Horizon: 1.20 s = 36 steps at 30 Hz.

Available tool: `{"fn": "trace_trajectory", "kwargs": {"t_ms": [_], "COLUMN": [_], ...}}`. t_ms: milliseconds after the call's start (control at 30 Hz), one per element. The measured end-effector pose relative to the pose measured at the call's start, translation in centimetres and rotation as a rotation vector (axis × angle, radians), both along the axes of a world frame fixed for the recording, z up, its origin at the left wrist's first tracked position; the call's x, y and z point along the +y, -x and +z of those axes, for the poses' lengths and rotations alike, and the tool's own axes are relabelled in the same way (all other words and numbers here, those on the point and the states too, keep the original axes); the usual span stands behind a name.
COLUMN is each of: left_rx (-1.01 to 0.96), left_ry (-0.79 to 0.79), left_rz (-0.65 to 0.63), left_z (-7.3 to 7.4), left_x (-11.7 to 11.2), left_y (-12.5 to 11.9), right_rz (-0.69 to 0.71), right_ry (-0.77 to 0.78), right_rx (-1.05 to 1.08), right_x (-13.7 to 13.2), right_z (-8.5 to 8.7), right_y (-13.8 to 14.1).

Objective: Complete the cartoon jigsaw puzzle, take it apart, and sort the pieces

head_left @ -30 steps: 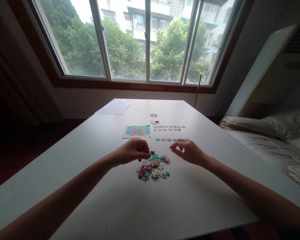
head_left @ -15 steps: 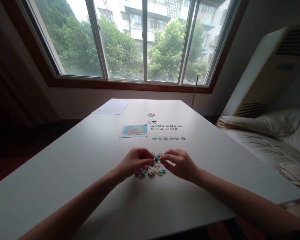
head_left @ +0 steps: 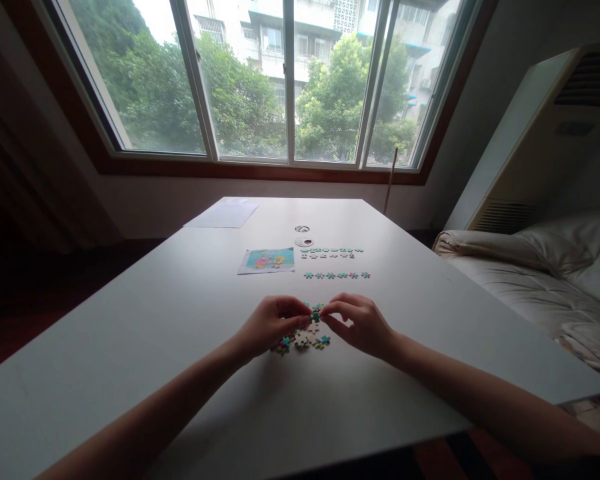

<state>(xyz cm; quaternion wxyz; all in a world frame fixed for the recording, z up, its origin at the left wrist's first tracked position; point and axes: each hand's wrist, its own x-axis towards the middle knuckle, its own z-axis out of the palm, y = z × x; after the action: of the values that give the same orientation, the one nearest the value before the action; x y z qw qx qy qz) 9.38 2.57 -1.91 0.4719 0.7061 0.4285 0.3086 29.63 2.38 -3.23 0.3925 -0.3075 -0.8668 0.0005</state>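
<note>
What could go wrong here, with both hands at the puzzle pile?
The green piece between the left hand and right hand could slip and get lost among the loose pieces in the pile. The left hand, which hides part of the pile, might nudge pieces unseen. Reaching forward, either hand could perhaps disturb the spaced row of pieces beyond.

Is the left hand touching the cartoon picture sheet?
Apart: the head view shows bare white tabletop between the left hand and the picture sheet.

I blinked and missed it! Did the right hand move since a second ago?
Yes: against the printed picture, the right hand moved left and lower in the view.
</note>
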Motion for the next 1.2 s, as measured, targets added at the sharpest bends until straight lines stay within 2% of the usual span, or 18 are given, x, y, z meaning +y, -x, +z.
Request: {"fn": "trace_trajectory", "kwargs": {"t_ms": [100, 167, 267, 333, 400, 533, 833, 967, 1067, 1200], "left_rx": [0.046, 0.138, 0.402, 0.606, 0.748, 0.863, 0.93, 0.933, 0.928, 0.906], "left_ry": [-0.103, -0.238, -0.54, -0.723, -0.818, -0.86, -0.868, -0.847, -0.834, -0.791], "left_rz": [0.015, 0.045, 0.078, 0.028, -0.046, -0.117, -0.166, -0.174, -0.169, -0.203], "left_z": [0.1, 0.2, 0.5, 0.6, 0.6, 0.5, 0.9, 0.6, 0.3, 0.6], "left_x": [0.3, 0.6, 1.2, 1.5, 1.7, 1.8, 1.3, 1.6, 1.9, 2.0], "left_y": [0.4, 1.1, 2.7, 3.8, 4.6, 5.1, 4.4, 4.7, 5.0, 5.5], "right_rz": [-0.02, -0.059, -0.131, -0.168, -0.197, -0.221, -0.208, -0.223, -0.312, -0.532], "right_ry": [-0.029, -0.055, -0.057, -0.052, -0.051, -0.03, -0.008, 0.057, 0.139, 0.198], "right_rx": [0.047, 0.106, 0.237, 0.307, 0.335, 0.353, 0.362, 0.265, 0.124, 0.028], "right_x": [0.4, 0.9, 1.7, 2.2, 2.6, 2.9, 2.8, 4.0, 5.6, 7.9], "right_z": [0.4, 0.9, 1.4, 1.5, 1.5, 1.3, 1.2, 1.0, 0.7, 0.2], "right_y": [-0.6, -1.4, -2.8, -3.5, -4.0, -4.2, -4.2, -5.2, -7.1, -11.1]}}
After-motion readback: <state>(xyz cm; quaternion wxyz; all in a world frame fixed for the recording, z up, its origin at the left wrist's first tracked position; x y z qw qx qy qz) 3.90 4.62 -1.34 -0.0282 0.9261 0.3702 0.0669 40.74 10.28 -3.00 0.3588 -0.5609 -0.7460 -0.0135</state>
